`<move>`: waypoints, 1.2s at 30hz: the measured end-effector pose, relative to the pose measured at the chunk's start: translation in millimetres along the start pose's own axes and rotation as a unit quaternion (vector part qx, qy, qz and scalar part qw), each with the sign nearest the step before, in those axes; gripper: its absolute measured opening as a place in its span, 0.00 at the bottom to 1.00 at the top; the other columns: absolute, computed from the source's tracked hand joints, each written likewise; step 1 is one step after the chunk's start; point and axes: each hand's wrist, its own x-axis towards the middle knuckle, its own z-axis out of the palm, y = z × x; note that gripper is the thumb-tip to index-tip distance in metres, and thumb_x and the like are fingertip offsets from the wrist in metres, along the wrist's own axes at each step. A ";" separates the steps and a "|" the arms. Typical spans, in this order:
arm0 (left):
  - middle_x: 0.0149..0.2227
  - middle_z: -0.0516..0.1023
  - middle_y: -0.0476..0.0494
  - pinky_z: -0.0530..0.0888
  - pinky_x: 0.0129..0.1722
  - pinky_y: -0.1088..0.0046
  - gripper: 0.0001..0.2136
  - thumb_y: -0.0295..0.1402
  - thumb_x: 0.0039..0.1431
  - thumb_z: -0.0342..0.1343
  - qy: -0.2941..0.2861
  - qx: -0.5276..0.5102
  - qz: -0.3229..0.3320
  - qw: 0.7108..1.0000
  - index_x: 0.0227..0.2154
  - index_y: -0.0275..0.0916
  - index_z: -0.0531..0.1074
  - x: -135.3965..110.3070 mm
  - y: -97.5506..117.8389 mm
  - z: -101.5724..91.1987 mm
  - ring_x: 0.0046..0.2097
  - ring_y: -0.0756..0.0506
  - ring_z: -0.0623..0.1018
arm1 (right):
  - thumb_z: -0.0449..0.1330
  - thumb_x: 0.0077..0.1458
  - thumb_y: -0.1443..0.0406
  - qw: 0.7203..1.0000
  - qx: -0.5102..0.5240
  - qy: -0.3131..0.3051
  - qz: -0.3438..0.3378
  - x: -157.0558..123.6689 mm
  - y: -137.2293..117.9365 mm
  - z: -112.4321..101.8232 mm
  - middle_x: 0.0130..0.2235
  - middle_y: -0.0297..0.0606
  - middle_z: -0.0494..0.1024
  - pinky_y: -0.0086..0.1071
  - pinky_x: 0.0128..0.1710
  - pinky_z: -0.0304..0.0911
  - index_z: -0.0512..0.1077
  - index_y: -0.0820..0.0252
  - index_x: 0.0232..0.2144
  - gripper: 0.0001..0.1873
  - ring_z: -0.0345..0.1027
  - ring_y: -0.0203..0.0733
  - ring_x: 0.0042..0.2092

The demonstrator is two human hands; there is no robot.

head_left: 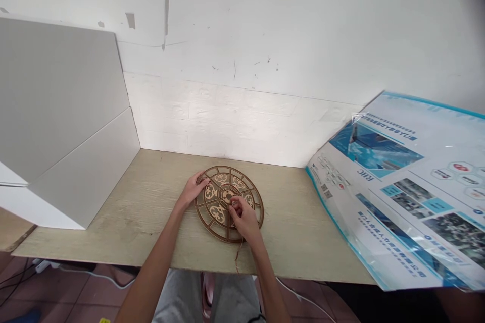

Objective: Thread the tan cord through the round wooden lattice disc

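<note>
A round wooden openwork disc [217, 213] with scroll cut-outs and spokes lies on the table in front of me. My left hand [193, 190] grips its upper left rim, with the thumb over the top and the fingers at the outer edge. Over the disc's centre, my right hand [243, 216] has its thumb and fingertips pinched together near the small hub. A thin brown cord [238, 255] trails from under that hand past the disc's lower edge toward the table's front. The pinched fingertips seem to hold the cord, but they partly hide it.
The pale wooden table [162, 212] meets a white wall [235, 121] at the back. At the left stands a large white panel box [94, 171]. A blue and white printed poster board [397, 197] leans along the right side. Cables [102, 276] run on the floor below the front edge.
</note>
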 end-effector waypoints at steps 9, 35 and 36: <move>0.52 0.74 0.38 0.69 0.54 0.61 0.25 0.44 0.53 0.59 -0.008 -0.003 0.008 1.000 0.52 0.36 0.69 1.3 -2.2 -1.5 0.52 0.40 0.74 | 0.55 0.53 0.52 0.999 0.048 -0.009 0.011 -4.1 -7.0 -14.4 0.24 0.34 0.72 0.32 0.26 0.63 0.69 0.58 0.38 0.18 0.67 0.41 0.26; 0.50 0.76 0.39 0.69 0.53 0.61 0.24 0.43 0.52 0.60 0.002 -0.006 0.001 1.000 0.50 0.37 0.70 1.3 0.9 1.0 0.52 0.39 0.74 | 0.50 0.59 0.56 0.993 -0.110 0.025 -0.026 -18.3 -9.0 -9.6 0.31 0.41 0.77 0.32 0.31 0.59 0.70 0.58 0.29 0.15 0.69 0.44 0.31; 0.50 0.76 0.39 0.69 0.53 0.61 0.24 0.43 0.52 0.60 0.003 -0.007 0.001 1.000 0.50 0.37 0.70 1.3 1.0 1.1 0.52 0.39 0.74 | 0.50 0.59 0.56 0.994 -0.106 0.019 -0.020 -18.0 -8.5 -10.0 0.30 0.40 0.76 0.32 0.30 0.59 0.70 0.58 0.29 0.15 0.69 0.43 0.31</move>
